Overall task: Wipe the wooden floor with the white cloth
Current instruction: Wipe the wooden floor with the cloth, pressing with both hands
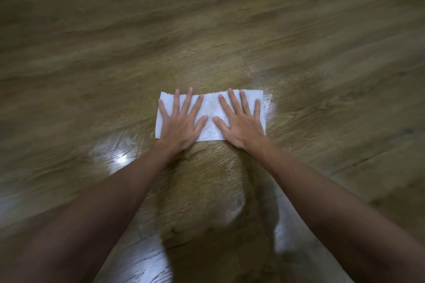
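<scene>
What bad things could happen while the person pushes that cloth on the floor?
The white cloth lies flat under the left hand and right hand, which only press with spread fingers, so it might bunch up or slip out when pushed. The wooden floor looks shiny and perhaps wet near the cloth, so the hands could slide too.

Two bare forearms enter from the near edge, one on the left and one on the right, each narrowing toward the wrist. No sleeve covers either arm within view. The left hand (181,122) is uncovered, with no glove, ring, watch or band visible. The right hand (240,122) is likewise uncovered, wrist plain. All five digits show on each hand, nails short and unpainted. The near ends of both arms are blurred.
</scene>
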